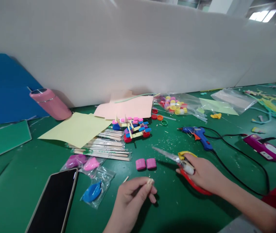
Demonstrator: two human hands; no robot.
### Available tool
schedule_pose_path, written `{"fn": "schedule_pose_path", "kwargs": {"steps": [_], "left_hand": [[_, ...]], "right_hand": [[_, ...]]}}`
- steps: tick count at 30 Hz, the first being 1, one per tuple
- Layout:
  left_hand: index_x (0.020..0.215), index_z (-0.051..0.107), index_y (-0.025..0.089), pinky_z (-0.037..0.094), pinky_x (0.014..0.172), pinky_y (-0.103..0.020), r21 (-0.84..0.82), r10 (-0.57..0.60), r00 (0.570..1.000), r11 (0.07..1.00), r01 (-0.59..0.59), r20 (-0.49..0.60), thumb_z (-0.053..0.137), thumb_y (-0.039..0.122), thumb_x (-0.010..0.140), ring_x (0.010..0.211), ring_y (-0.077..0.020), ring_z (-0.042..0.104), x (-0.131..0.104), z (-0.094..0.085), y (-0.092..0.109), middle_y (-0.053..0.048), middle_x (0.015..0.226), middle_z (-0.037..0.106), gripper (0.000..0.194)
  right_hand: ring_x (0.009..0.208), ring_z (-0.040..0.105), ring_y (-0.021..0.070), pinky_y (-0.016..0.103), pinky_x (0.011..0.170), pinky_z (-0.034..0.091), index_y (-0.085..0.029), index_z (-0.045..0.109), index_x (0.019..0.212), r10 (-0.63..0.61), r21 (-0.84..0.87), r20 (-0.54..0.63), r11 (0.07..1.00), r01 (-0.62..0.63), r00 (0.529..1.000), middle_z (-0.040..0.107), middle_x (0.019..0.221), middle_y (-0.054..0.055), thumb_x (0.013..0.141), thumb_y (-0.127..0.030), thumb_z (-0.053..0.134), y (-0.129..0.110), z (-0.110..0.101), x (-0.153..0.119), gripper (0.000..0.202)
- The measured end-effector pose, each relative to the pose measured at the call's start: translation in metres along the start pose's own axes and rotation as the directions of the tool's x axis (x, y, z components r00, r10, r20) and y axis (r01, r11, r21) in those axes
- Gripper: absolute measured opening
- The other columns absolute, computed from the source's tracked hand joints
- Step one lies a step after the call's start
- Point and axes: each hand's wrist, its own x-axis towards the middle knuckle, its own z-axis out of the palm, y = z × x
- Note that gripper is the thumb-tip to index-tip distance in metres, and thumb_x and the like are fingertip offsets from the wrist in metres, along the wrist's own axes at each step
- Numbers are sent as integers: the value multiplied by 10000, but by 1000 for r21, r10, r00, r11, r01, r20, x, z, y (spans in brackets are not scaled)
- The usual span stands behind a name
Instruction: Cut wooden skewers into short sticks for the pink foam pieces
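Near the front centre, my left hand [134, 197] pinches small pale pieces [150, 181] between thumb and fingertips; they look like short bits of wood. My right hand [201, 171] is closed around scissors [189, 171] with red and yellow handles, whose blades point left and lie just above the table. Two pink blocks [140, 164] sit side by side between and beyond my hands. Farther back stands a small model [136, 129] of wooden sticks with pink, blue and red clay parts.
A phone [52, 202] and a bagged blue clay lump [92, 192] lie at left. Wrapped wooden sticks [104, 147], yellow paper [77, 129] and a pink bottle [51, 104] are behind. A blue glue gun [198, 134] and its cord lie right, near a purple power strip [263, 147].
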Motion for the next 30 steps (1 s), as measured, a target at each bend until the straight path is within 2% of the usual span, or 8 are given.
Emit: {"fn": "schedule_pose_path", "kwargs": {"steps": [2,4,7,11,14,17,21,30], "left_hand": [[726,667,160,440,610,-267,-286,-154,986,950,128,-68,552,222,777,517,-129,578,2,0,-4,-28,615,660,141],[741,656,142,439,578,-253,-519,-272,959,833,194,-77,569,221,766,511,-115,570,4,-1,-7,-34,649,661,120],[718,649,114,443,570,-251,-668,-361,932,704,240,-45,610,209,732,529,-121,579,7,-3,-10,-55,651,663,104],[711,657,101,453,621,-274,-730,-409,912,631,261,-27,617,205,721,586,-128,581,6,-2,-8,-73,703,663,111],[698,665,113,444,610,-261,-743,-423,906,613,267,-24,622,192,712,575,-110,545,5,0,-7,-40,646,630,92],[695,677,118,431,587,-236,-738,-422,906,623,261,-36,638,186,693,547,-96,509,4,0,-7,-6,556,577,78],[683,682,114,407,538,-201,-726,-409,910,646,233,-72,664,186,662,539,-91,496,4,-1,-9,-2,545,566,77],[623,668,109,351,476,-150,-710,-439,890,666,227,-127,708,176,609,538,-67,471,2,0,-7,-4,594,584,78]], "right_hand": [[566,585,200,254,463,356,-203,472,766,93,-44,-43,995,-95,995,613,671,28,798,-409,451,12,6,4,209],[564,585,207,267,460,381,-194,502,806,125,-83,-75,988,-131,989,613,680,34,783,-380,459,25,10,5,192],[768,600,251,329,600,463,-161,526,973,46,-134,-163,989,-68,986,613,894,94,747,-375,503,37,8,1,311],[948,532,300,428,768,442,-149,527,1034,-44,-188,-283,982,-11,958,563,1035,141,759,-417,499,25,-5,-8,385],[937,539,253,401,798,438,-185,482,1088,-153,-36,-336,988,150,929,580,1007,108,796,-337,491,-8,-6,-11,330],[992,512,248,394,821,435,-236,421,1174,-324,142,-297,915,377,898,542,1086,97,767,-324,543,-51,6,-6,433],[1060,445,270,401,876,408,-214,396,1221,-353,282,-273,860,425,895,466,1169,107,655,-415,645,-91,23,7,651],[971,478,241,366,800,431,-219,491,1153,-401,338,-353,788,515,845,502,1092,94,694,-389,635,-96,35,22,511]]}}
